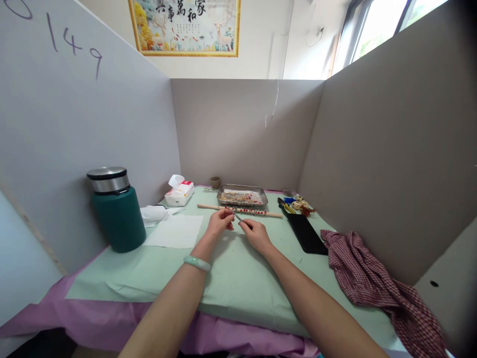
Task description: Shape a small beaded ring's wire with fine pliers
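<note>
My right hand (256,235) is closed around slim metal tweezers (238,218), whose tip points up and left toward my other hand. The fingers of my left hand (221,221) are pinched together by that tip, and whatever they hold is too small to make out. A green bangle (197,263) circles my left wrist. Just beyond both hands lies a wooden stick (274,215) wrapped with red and pale beads along its middle and right part. Behind it stands a metal tray (264,198) scattered with small red and yellowish beads.
A teal bottle (118,219) stands at left, near a white paper sheet (175,230) and a tissue pack (179,193). To the right lie a black flat object (307,233), pliers (286,206) and a checked cloth (367,271). Grey partitions (248,134) enclose the table.
</note>
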A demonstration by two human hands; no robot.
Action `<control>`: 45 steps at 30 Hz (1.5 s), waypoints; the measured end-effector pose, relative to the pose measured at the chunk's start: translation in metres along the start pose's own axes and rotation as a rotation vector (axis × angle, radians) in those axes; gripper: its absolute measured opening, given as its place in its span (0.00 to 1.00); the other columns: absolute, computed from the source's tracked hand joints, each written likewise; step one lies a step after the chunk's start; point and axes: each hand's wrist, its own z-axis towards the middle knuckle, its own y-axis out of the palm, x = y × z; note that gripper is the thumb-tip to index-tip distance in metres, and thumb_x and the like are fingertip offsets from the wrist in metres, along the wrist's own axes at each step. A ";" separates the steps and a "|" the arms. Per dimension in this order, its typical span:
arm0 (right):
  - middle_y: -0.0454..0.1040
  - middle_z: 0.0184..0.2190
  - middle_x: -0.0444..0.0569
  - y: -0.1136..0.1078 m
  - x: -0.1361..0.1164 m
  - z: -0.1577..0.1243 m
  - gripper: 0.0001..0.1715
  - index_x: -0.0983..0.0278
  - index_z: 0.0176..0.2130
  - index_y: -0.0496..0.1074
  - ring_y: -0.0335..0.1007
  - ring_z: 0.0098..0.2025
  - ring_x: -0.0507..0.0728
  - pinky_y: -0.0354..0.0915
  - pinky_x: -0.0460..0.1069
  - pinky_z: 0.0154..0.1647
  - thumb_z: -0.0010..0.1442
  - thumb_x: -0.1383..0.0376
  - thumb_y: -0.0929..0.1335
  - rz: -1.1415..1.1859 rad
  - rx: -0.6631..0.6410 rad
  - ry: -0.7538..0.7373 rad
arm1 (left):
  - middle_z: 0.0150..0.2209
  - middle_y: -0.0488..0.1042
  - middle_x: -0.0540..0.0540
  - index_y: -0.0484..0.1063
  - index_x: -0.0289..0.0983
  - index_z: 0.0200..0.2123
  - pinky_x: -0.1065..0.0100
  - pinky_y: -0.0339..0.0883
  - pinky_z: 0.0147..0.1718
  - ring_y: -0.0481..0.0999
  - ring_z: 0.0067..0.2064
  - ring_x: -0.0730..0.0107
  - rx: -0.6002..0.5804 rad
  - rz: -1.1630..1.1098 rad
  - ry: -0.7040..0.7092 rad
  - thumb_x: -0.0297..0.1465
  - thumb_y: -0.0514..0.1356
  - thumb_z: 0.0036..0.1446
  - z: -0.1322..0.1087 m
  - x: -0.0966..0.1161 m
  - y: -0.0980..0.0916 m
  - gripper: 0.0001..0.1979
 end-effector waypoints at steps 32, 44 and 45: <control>0.68 0.22 0.44 0.002 0.007 0.002 0.19 0.62 0.25 0.72 0.61 0.27 0.53 0.55 0.45 0.28 0.56 0.56 0.60 0.012 -0.021 0.024 | 0.17 0.68 0.51 0.72 0.31 0.31 0.70 0.66 0.22 0.68 0.19 0.75 0.061 0.148 -0.005 0.25 0.61 0.44 0.004 -0.001 0.002 0.07; 0.65 0.20 0.42 0.002 0.006 0.003 0.18 0.63 0.24 0.70 0.59 0.26 0.53 0.51 0.45 0.27 0.56 0.56 0.60 0.026 -0.029 0.052 | 0.17 0.68 0.52 0.71 0.30 0.33 0.70 0.66 0.23 0.69 0.19 0.74 0.020 0.111 -0.048 0.25 0.61 0.44 0.002 0.000 0.003 0.10; 0.65 0.20 0.43 0.002 0.006 0.003 0.19 0.63 0.24 0.70 0.59 0.26 0.53 0.51 0.45 0.27 0.56 0.56 0.60 0.025 -0.026 0.050 | 0.17 0.68 0.52 0.71 0.30 0.33 0.70 0.66 0.23 0.69 0.19 0.74 0.019 0.103 -0.056 0.26 0.61 0.45 0.001 0.000 0.003 0.09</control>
